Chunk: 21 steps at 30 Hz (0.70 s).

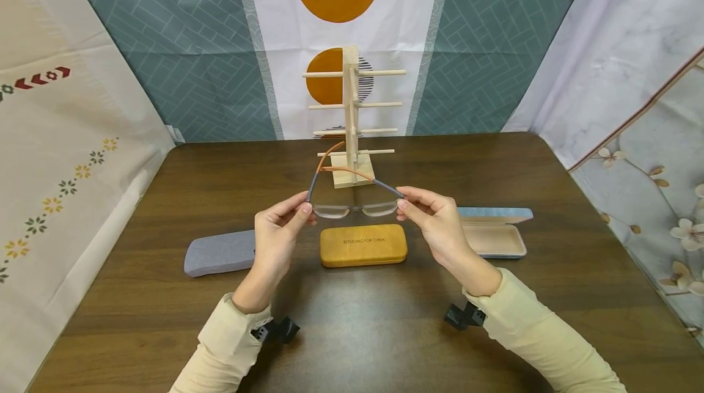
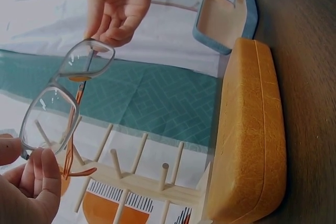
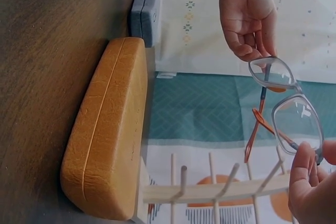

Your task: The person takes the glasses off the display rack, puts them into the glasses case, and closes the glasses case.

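Note:
A pair of eyeglasses [image 1: 355, 208] with a clear grey frame and orange-tipped temples is held up above the table, temples pointing away. My left hand [image 1: 282, 228] pinches the frame's left corner near the hinge between thumb and fingers. At the opposite corner, my right hand [image 1: 434, 219] pinches it the same way. In the left wrist view both lenses of the eyeglasses [image 2: 50, 114] face the camera, temples unfolded. Below them lies a closed mustard-yellow glasses case [image 1: 363, 246] with dark lettering on its lid.
Behind the eyeglasses stands a wooden display rack [image 1: 352, 118] with several pegs. A closed grey glasses case [image 1: 220, 252] lies left, partly behind the left hand. To the right, a blue glasses case [image 1: 495, 240] stands open with a beige lining. Curtains border the brown table [image 1: 352, 332].

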Motion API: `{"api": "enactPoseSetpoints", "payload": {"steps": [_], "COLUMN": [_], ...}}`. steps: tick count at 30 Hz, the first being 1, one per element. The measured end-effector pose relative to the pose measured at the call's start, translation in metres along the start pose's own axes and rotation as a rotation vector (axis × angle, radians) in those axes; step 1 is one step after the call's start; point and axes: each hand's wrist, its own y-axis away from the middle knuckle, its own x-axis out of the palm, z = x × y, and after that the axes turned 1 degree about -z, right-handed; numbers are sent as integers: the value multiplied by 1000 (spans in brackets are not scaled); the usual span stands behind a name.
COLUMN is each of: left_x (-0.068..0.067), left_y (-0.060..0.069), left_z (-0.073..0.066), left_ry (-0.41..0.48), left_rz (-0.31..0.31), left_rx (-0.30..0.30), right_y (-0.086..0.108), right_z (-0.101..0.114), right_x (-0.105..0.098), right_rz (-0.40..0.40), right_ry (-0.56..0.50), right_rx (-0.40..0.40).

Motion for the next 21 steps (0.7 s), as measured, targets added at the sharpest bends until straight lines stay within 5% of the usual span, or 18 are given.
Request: {"api": "enactPoseSetpoints", "payload": {"steps": [21], "left_x": [-2], "left_y": [0], "left_z": [-3], "left_ry": [-20], "left_rz": [5], "left_rx": [-33], "right_y": [-2], "right_z": [-5], "right_x": [1], "right_rz": [65], "right_ry": [1], "right_rx": [-37]}}
